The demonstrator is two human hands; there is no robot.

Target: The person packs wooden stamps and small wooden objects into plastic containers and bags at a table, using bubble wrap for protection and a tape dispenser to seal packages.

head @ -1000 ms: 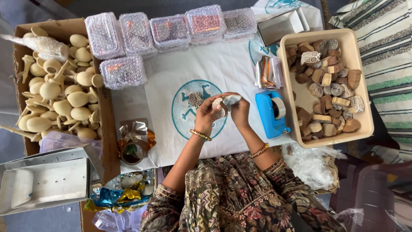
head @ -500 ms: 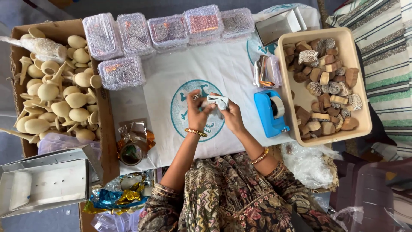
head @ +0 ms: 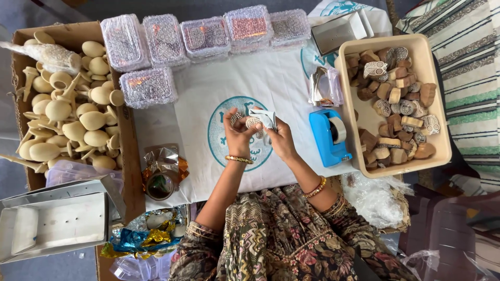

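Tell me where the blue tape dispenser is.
In the head view, the blue tape dispenser sits on the white cloth, just right of the right hand, beside the beige tray.

A craft packing workshop: a cardboard box of wooden spoons (head: pixel 73 109) at the table's left edge, a tray of carved wooden blocks (head: pixel 396 99) right, bubble-wrapped packs (head: pixel 203 36) along the far edge
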